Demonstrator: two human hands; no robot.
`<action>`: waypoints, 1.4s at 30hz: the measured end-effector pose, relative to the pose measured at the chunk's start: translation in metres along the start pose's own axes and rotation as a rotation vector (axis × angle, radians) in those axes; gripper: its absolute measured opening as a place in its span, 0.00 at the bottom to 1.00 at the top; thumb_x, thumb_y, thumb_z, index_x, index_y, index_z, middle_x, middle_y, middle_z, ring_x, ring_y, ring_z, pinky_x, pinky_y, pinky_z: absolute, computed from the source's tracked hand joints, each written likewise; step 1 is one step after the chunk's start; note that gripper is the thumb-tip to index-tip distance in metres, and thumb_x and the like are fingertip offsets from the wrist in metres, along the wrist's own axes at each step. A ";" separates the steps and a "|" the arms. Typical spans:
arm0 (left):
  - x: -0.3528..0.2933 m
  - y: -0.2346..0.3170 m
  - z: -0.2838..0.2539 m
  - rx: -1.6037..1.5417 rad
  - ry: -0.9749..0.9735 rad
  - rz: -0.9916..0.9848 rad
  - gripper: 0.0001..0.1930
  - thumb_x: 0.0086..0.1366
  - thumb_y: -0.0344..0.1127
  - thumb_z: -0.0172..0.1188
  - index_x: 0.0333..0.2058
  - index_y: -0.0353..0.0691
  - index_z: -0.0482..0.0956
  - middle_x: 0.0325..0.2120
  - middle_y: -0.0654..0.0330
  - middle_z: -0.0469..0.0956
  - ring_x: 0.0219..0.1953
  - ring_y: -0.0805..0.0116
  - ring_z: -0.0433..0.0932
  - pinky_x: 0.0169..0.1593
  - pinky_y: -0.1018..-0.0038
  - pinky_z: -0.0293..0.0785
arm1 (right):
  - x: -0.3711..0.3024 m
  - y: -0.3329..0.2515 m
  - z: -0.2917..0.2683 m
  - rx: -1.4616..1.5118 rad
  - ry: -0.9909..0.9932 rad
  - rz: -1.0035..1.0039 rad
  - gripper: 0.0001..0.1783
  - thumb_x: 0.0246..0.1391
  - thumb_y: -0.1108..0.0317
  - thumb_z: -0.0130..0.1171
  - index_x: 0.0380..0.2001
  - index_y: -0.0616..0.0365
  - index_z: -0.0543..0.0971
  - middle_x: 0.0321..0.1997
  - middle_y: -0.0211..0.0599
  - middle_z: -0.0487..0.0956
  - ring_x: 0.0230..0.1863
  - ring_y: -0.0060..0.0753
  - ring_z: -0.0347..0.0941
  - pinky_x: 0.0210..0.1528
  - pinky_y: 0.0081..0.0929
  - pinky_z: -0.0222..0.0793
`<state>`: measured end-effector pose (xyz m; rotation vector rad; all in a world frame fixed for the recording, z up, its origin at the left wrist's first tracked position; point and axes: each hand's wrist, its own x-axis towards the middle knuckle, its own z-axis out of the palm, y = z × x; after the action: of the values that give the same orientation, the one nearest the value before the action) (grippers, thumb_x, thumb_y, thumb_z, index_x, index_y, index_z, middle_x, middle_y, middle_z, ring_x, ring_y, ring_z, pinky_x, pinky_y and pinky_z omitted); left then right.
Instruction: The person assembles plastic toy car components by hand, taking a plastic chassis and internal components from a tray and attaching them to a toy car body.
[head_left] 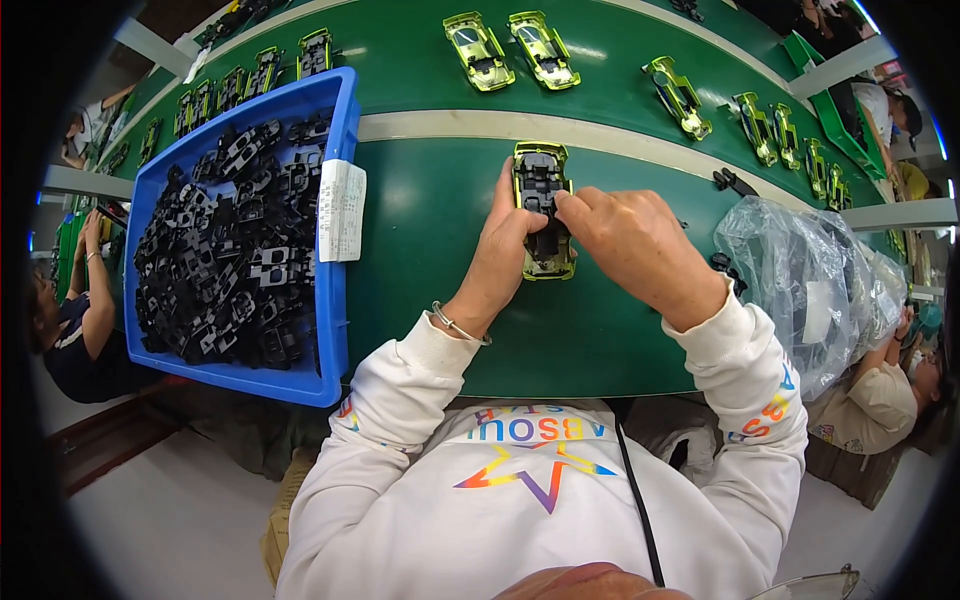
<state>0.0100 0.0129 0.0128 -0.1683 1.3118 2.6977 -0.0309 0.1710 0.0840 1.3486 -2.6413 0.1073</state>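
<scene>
Left hand gripping a lime-green toy car, right hand working at its edge

Nearest my camera, at the bottom of the frame, I have a white sweatshirt (545, 555) with a multicoloured star. Its sleeves lead up to both hands at the centre. The left hand (500, 245), a bracelet (458, 328) at its wrist, is closed around the left side of the toy car (542, 183), thumb over the black interior. The right hand (630, 235) has its fingers curled at the car's right edge, fingertips against the black part; I cannot tell whether it pinches anything. The car sits upper centre, over the green tabletop (420, 280), lengthwise up the frame, its open side facing me.

On the left I see a blue crate (347, 115) heaped with black plastic parts (225, 250), a white label (341, 210) on its right wall. On the right lies a crumpled clear bag (815, 290).

Beyond a pale strip (470, 125), more green cars (545, 52) lie across the top of the frame. Other people sit at the far left (90, 310) and far right (870, 400).
</scene>
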 end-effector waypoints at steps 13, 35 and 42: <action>0.009 -0.015 -0.015 0.153 -0.037 0.087 0.34 0.61 0.27 0.43 0.68 0.36 0.53 0.51 0.53 0.73 0.51 0.64 0.76 0.57 0.67 0.74 | -0.006 -0.006 0.017 0.061 0.156 0.103 0.07 0.51 0.73 0.61 0.31 0.57 0.72 0.24 0.36 0.73 0.23 0.40 0.77 0.23 0.35 0.72; 0.006 -0.001 -0.008 -0.008 -0.069 0.042 0.32 0.61 0.31 0.45 0.65 0.35 0.56 0.50 0.51 0.73 0.48 0.63 0.77 0.51 0.67 0.78 | -0.004 -0.014 0.012 0.573 0.175 0.429 0.16 0.56 0.67 0.62 0.47 0.56 0.77 0.35 0.38 0.83 0.27 0.39 0.80 0.29 0.32 0.74; 0.003 -0.002 -0.006 -0.008 -0.039 0.053 0.31 0.60 0.30 0.45 0.64 0.36 0.56 0.46 0.52 0.75 0.40 0.64 0.80 0.40 0.65 0.85 | 0.001 -0.001 0.028 1.339 0.098 0.707 0.28 0.57 0.67 0.64 0.59 0.65 0.71 0.38 0.37 0.80 0.35 0.25 0.77 0.34 0.25 0.75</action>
<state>0.0074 0.0094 0.0073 -0.0828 1.3135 2.7351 -0.0342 0.1652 0.0568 0.3412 -2.7248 2.1885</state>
